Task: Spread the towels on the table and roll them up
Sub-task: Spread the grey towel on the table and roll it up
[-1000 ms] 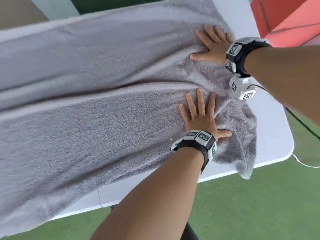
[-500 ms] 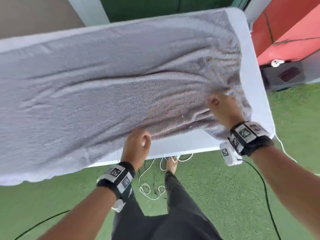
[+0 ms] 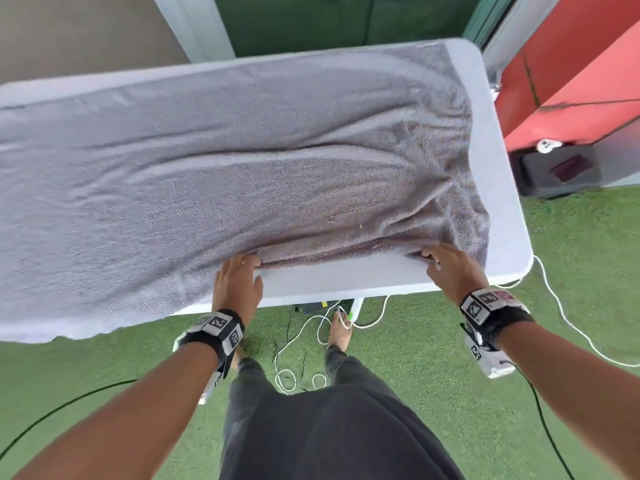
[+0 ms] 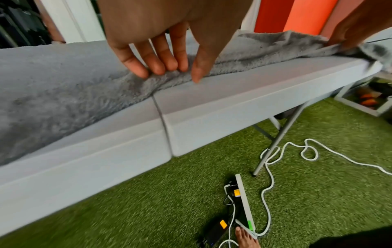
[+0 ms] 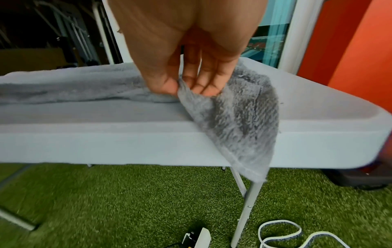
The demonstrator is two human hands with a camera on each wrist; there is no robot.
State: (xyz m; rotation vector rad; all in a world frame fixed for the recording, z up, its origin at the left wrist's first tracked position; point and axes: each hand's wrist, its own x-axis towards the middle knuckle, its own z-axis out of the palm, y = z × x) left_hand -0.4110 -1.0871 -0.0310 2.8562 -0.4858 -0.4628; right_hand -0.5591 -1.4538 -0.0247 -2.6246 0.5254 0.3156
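A large grey towel lies spread over the white folding table, wrinkled toward its right end. My left hand is at the towel's near edge, fingertips on top and thumb at the front, pinching the bunched hem. My right hand holds the same edge further right. In the right wrist view, that hand pinches the towel's corner between thumb and fingers, and the corner hangs over the table's front edge. Between my hands the edge is turned up into a low fold.
Green turf lies below. A power strip and looping white cables lie under the table beside my bare foot. A grey table leg stands at the right. A black box and a red wall are to the right.
My hands left the towel's right end, where they pressed flat, and came to its near edge. They now pinch it, and the edge has drawn back from the table's front.
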